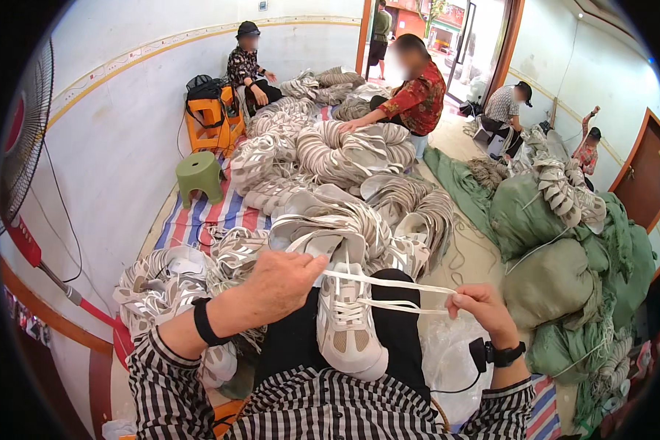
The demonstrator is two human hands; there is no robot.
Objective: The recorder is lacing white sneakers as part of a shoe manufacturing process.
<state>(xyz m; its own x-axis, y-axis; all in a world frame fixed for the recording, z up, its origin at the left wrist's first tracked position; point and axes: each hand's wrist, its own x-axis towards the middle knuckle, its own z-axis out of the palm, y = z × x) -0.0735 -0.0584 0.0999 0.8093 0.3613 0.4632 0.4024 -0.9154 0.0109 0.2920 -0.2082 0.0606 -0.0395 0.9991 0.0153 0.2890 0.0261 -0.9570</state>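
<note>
A white and beige shoe (347, 323) lies on the person's lap in the lower middle of the frame, its long axis running up and down the picture, with the rounded end toward the lower edge and the laced opening toward the pile above. From its upper part a white lace (389, 287) stretches off to the right in two near-level strands. The right hand (480, 306), at the right of centre, is closed in a pinch on the far end of the lace and stands apart from the shoe. The left hand (286, 282), left of centre, is curled shut over the shoe's upper end and is the nearer of the two, touching it. Both wrists wear dark bands. Above the lap a heap of similar shoes (330, 169) spreads up the striped mat (198, 216) toward other seated people; green sacks (550, 279) fill the right side, and a green stool (199, 174) stands at upper left.
</note>
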